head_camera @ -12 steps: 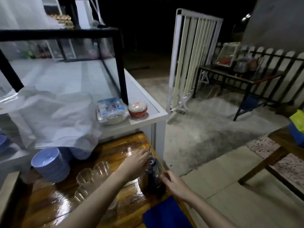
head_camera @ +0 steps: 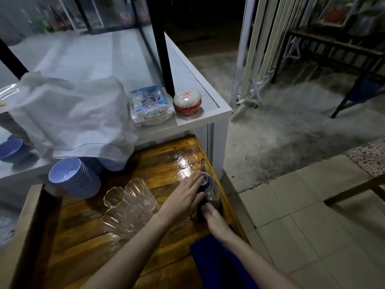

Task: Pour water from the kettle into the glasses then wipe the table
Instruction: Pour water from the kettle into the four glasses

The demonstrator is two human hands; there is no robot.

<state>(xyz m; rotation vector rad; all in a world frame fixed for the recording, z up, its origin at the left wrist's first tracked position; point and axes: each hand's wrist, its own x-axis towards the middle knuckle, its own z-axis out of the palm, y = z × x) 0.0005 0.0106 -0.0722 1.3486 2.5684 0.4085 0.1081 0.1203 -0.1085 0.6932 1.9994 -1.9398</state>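
Kettle (head_camera: pixel 210 189): steel, dark handle, spout pointing away from us. It stands upright at the right edge of the wet wooden table (head_camera: pixel 166 155), where it stood half a second ago. We judge it not yet lifted.

Left hand (head_camera: pixel 184 198): laid over the kettle's lid. Half a second ago its fingers looked bunched on top of the kettle. Now they lie nearly straight and flat across the lid, pressing rather than gripping.

Right hand (head_camera: pixel 215 219): it has moved from beside the kettle's near side to the dark handle, which its fingertips now reach. We cannot tell whether they have curled round the handle or only touch it.

Glasses (head_camera: pixel 129 203): clear tumblers clustered just left of the kettle, under the left forearm. We see no water in them, though the dim light leaves that uncertain.

Blue cloth (head_camera: pixel 216 265): on the near edge of the table beneath the right forearm, untouched, presumably for the wiping.

Other items: stack of blue bowls (head_camera: pixel 77 178) at the table's far left; white sheet (head_camera: pixel 73 117), wrapped packet (head_camera: pixel 150 105) and red-and-white tub (head_camera: pixel 187 103) on the white counter (head_camera: pixel 208 113) beyond.

Reading: we take these shifts as preparation for the first pour, with the lid steadied and the handle being found. Pouring and wiping both remain to be done.
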